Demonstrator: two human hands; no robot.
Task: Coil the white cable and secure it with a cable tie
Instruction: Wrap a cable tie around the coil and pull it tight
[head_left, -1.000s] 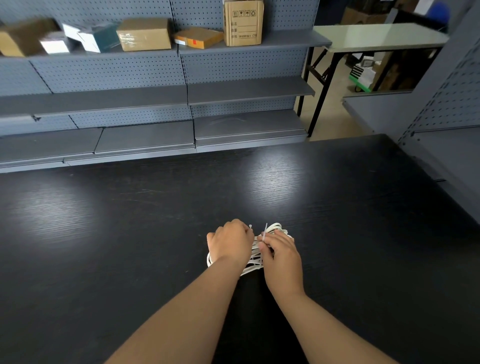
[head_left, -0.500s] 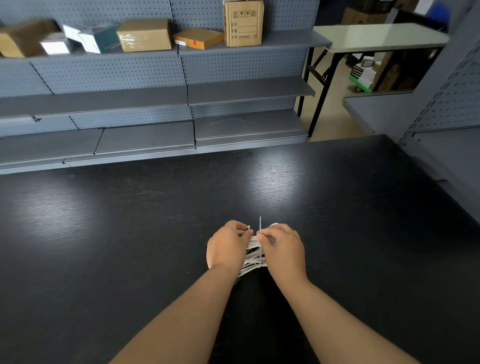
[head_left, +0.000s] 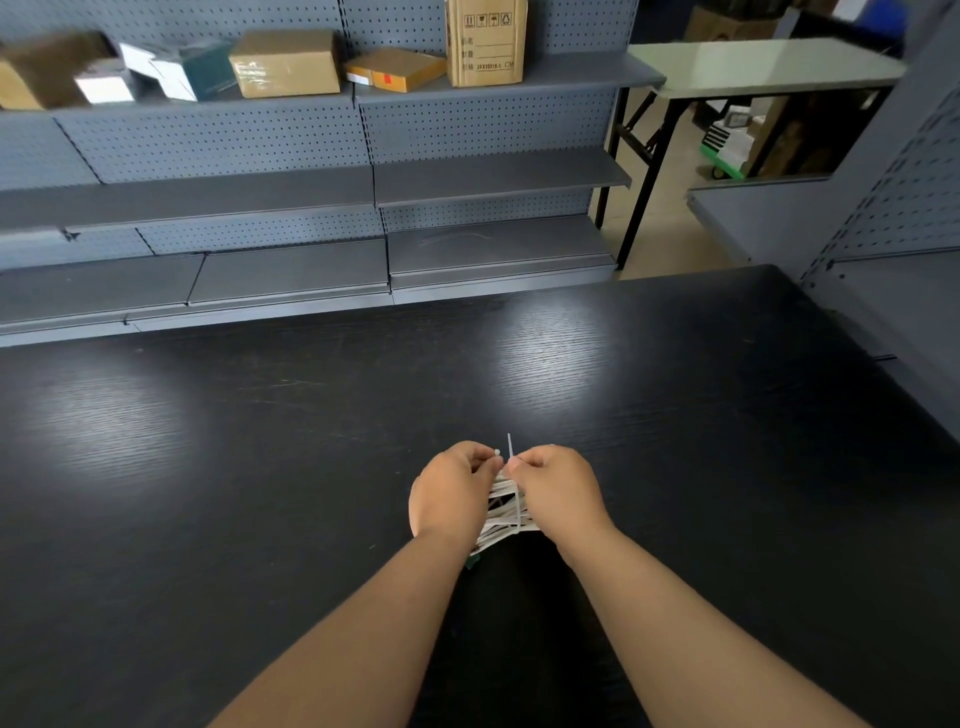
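Note:
The coiled white cable (head_left: 503, 512) lies bunched on the black table (head_left: 260, 467), mostly hidden between my two hands. My left hand (head_left: 451, 491) grips the left side of the coil with curled fingers, and a small white end shows at its fingertips. My right hand (head_left: 558, 491) has its fingers curled at the coil's top, pinching the thin white cable tie (head_left: 509, 447), whose tail sticks straight up between the hands. The far loops of the coil are covered by my right hand.
Grey pegboard shelving (head_left: 311, 197) runs along the table's far edge, with cardboard boxes (head_left: 285, 62) on its top shelf. A pale folding table (head_left: 763, 62) stands at the back right. Another grey shelf unit (head_left: 893, 234) borders the right side.
My hands have drawn closer together over the coil. The far loops, visible before, are now covered by my right hand, and the cable tie's tail now points straight up.

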